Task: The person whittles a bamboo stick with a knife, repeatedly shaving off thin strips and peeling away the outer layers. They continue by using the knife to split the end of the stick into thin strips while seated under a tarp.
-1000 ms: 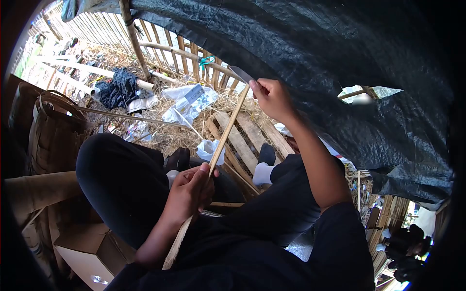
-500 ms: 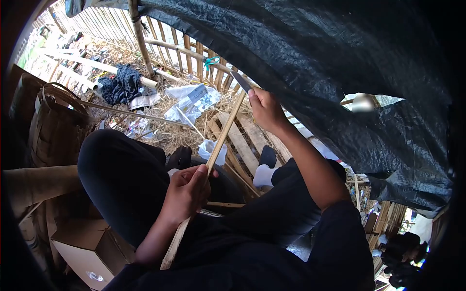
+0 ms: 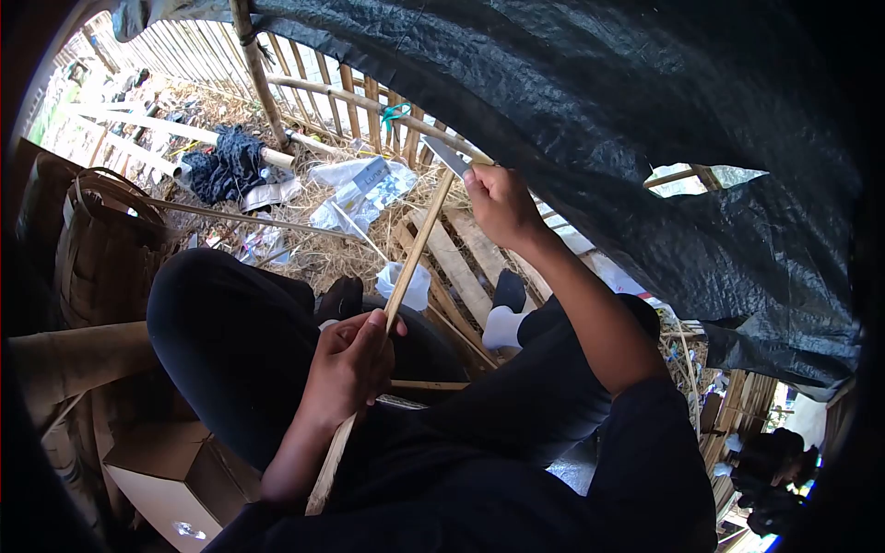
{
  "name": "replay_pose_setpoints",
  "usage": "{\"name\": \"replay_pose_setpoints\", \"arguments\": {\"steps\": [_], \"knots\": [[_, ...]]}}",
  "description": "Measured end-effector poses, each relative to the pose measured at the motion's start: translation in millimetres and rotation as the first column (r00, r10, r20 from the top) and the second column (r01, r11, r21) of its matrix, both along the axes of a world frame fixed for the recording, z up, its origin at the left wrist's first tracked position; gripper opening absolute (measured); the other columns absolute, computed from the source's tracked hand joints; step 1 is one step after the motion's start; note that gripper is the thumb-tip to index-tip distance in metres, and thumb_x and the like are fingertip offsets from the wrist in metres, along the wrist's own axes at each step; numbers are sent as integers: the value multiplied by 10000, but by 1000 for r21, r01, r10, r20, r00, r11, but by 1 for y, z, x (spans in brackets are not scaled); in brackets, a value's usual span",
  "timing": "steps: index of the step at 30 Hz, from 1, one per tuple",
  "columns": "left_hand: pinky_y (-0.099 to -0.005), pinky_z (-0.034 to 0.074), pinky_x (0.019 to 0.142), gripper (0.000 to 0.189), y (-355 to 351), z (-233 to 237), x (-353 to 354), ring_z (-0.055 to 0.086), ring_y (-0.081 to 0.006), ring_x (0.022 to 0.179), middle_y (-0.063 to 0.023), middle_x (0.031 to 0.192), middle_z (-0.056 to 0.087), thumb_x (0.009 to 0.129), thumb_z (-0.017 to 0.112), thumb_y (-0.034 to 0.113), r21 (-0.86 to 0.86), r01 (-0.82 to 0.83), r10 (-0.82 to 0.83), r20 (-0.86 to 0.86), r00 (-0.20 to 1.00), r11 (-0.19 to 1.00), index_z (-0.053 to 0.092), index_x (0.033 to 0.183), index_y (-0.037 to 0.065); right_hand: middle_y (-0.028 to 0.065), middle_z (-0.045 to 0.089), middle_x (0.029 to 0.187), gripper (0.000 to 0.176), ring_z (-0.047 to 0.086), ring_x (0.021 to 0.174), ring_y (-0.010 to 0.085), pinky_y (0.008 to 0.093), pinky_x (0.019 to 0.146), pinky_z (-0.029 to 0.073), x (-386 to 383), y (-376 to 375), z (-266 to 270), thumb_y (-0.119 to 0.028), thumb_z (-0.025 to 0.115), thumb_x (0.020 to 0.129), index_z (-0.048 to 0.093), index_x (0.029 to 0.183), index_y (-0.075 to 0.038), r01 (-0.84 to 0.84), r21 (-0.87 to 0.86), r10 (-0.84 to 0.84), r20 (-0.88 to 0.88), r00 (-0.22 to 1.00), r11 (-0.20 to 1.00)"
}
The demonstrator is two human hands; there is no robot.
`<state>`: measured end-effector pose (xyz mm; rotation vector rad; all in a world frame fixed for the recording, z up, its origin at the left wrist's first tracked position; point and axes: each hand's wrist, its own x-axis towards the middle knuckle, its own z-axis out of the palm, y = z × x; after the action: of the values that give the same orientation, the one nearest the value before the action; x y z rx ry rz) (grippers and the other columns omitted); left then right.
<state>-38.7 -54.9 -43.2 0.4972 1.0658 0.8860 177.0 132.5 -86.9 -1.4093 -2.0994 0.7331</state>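
Closest in, over the lap, the left hand has its grip closed around a long bamboo strip, which slants from near a cardboard box at lower left up to the right hand. Farther out, the right hand has its grip closed on a knife, the blade set against the strip's upper end above a wooden pallet. Beyond lie a dark cloth on straw, a bamboo fence and a black tarp.
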Motion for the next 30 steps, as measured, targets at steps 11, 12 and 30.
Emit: {"name": "replay_pose_setpoints", "arguments": {"steps": [11,12,30], "knots": [[-217,253,344,350,3,3,-1,317,-55,336,22,471,390,1047,398,300,-21,-4,4,20,1000,1000,563,948,8,192,499,551,456,526,494,288,418,529,392,-7,-4,1,-298,480,990,506,661,16,-46,-18,45,-58,997,999],[-216,252,343,347,2,3,-1,316,-54,334,23,470,390,1047,398,298,-18,-15,16,39,999,1000,562,950,9,192,504,547,453,533,497,312,426,528,392,-5,2,10,-300,485,988,516,665,15,0,-24,-1,-29,1000,1000],[-212,244,339,340,1,3,0,306,-48,328,35,463,374,1043,413,303,-1,-16,16,49,999,1000,558,938,14,106,405,471,469,371,446,126,358,447,329,-3,-1,15,-284,553,988,489,620,-2,-37,30,38,-50,998,999]]}}
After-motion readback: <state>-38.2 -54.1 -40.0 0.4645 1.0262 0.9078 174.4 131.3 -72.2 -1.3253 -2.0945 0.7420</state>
